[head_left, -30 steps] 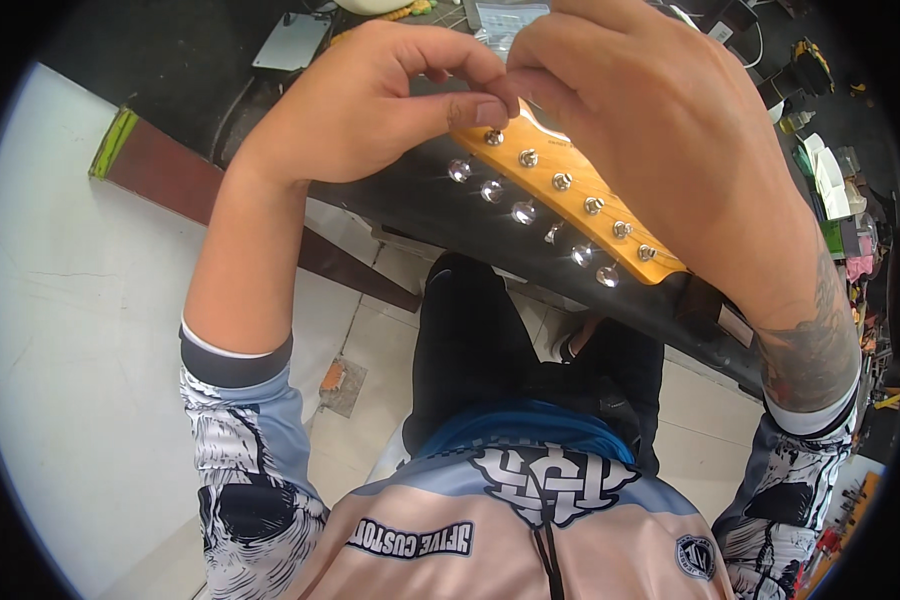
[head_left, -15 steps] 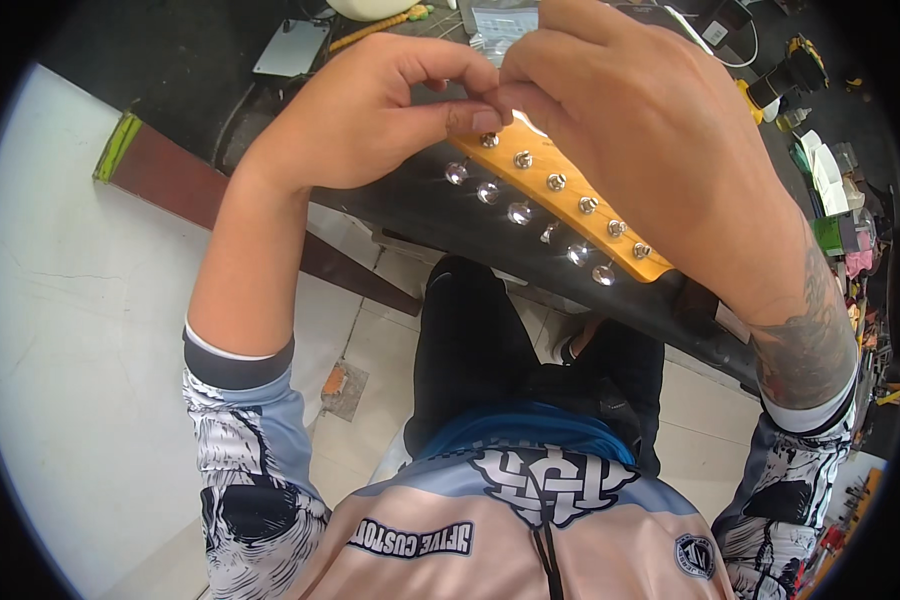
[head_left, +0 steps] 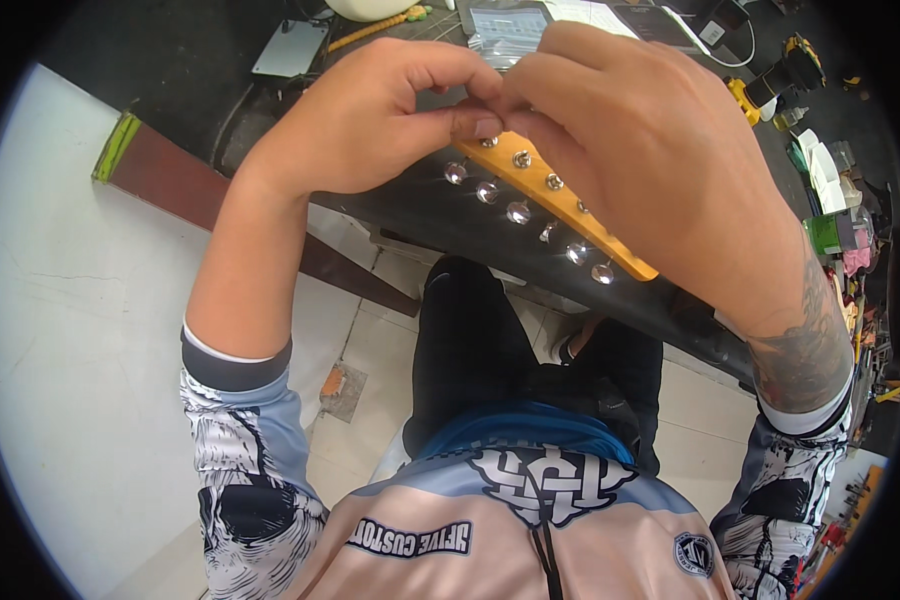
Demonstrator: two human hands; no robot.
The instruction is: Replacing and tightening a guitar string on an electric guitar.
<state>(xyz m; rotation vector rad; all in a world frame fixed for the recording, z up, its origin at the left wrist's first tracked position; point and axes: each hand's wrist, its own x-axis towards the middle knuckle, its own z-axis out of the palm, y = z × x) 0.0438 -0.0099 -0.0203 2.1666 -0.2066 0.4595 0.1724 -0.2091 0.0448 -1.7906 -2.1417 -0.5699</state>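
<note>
Headstock [head_left: 538, 176] with metal tuners [head_left: 518, 212] over black table [head_left: 410, 205], with left hand [head_left: 380, 120] and right hand [head_left: 650, 150] pinching together near its tip, anything held hidden, apparently in fine fingertip work, next calling for steady pressure.

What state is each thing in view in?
Guitar headstock: slanting, partly hidden
Tuning knobs: attached in a row
Left hand: fingers curled near the headstock's tip; grip unclear
Right hand: fingers curled, meeting the left hand's; grip unclear
Clear plastic bag: lying flat
Sleeves: short of the wrists, forearms bare
</note>
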